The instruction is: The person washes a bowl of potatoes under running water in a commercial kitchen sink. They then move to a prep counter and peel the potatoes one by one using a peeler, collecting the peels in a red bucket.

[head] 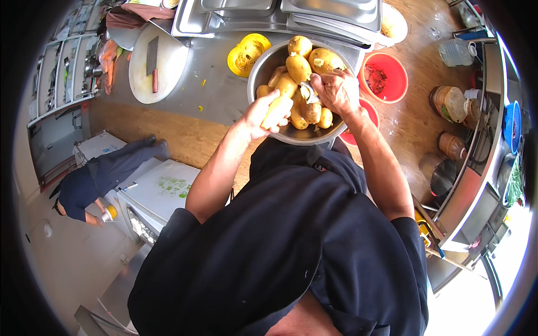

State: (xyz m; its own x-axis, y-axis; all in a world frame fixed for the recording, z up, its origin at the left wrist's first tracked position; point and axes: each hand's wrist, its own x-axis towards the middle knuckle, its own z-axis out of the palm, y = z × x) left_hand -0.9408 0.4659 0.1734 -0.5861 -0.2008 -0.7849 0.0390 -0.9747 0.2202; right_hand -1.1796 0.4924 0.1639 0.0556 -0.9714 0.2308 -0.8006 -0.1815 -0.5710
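Note:
A large stainless-steel bowl full of potatoes sits before me, at the edge of the metal worktop. Over its near left side, my left hand grips a pale potato whose skin is largely off. My right hand is closed around a small metal tool, which looks like a vegetable peeler; its handle is hidden by the fingers. The tool is above the pile, apart from the held potato. Several potatoes with skin on, such as one potato, are heaped near the right hand.
A cut pumpkin lies left of the bowl. Further left, a cleaver rests on a round cutting board. Red buckets stand on the floor at right. Metal trays are stacked behind. Another person is at left by white freezers.

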